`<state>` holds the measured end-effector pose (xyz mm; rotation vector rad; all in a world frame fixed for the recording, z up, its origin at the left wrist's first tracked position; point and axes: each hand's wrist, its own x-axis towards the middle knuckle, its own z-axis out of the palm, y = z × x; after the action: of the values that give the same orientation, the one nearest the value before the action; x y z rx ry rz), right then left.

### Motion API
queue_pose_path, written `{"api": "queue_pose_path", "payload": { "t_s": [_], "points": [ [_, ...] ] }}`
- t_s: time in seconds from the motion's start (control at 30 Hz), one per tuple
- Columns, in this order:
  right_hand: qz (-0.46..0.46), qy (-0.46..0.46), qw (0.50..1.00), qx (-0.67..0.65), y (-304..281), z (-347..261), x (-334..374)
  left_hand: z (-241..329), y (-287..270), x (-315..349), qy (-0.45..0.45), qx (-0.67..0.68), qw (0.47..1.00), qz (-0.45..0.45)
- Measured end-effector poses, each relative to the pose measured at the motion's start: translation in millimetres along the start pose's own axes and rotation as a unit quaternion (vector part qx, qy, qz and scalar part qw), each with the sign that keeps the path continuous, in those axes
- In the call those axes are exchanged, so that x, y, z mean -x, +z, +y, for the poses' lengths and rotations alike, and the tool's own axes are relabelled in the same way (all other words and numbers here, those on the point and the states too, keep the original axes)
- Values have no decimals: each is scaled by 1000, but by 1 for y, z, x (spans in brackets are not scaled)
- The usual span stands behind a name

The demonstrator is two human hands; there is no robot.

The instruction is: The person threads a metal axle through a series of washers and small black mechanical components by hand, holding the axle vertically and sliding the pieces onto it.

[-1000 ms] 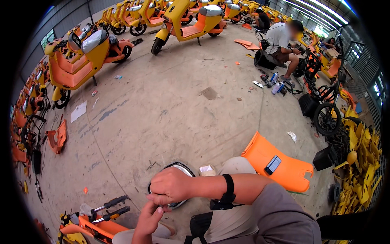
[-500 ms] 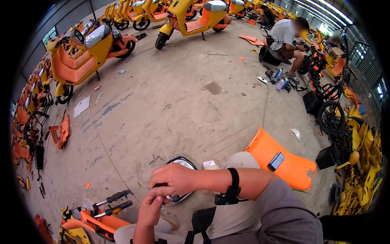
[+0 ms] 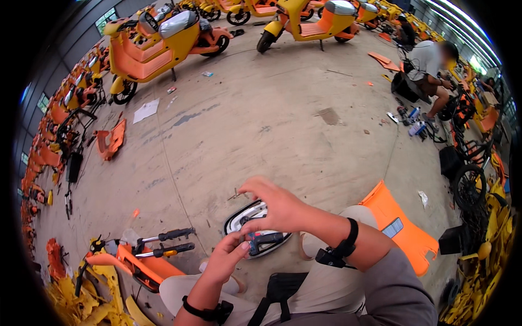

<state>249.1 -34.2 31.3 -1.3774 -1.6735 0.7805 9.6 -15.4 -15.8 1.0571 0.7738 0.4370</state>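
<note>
Power tool (image 3: 270, 238), dark-handled with red and blue on its body, is seen lying inside an oval shell (image 3: 235, 222), white within and black at the rim, directly below the two hands. By the tool's body, the left-hand grip (image 3: 241, 244) is kept narrow, thumb and fingers close together; whether the tool is touched or anything small is pinched cannot be told. Just above it, the right-hand grip (image 3: 251, 208) is held wide, with the fingers arched away from the thumb over the shell, and nothing can be made out between them. A black strap is worn at each wrist.

The shell is set on the concrete floor (image 3: 217, 157), between the person's feet. To its left, a pair of fork legs (image 3: 167, 251) is seen beside an orange body part (image 3: 155, 266); to its right, an orange panel (image 3: 416, 239) is laid flat, with a phone (image 3: 391, 227) placed on it. Yellow panels (image 3: 98, 296) are heaped at lower left.

Farther out, a white sheet (image 3: 145, 110) is spread on the floor, a co-worker (image 3: 427, 58) in a light shirt is seated at right, and yellow-and-orange scooters (image 3: 152, 60) are parked along the back.
</note>
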Motion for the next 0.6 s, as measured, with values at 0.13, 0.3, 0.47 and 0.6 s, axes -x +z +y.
{"api": "queue_pose_path", "payload": {
  "t_s": [0.13,0.3,0.47,0.6],
  "points": [
    [61,21,994,86,-1,10,-3,-8,-8,0,-17,94,995,-38],
    [39,43,998,5,-1,11,-2,-4,-7,6,28,24,995,-89],
    [-44,-26,992,-113,1,13,4,1,3,4,18,62,996,-65],
    [-30,-71,993,-93,15,11,5,-3,-2,4,33,-27,997,-57]
  ]
}}
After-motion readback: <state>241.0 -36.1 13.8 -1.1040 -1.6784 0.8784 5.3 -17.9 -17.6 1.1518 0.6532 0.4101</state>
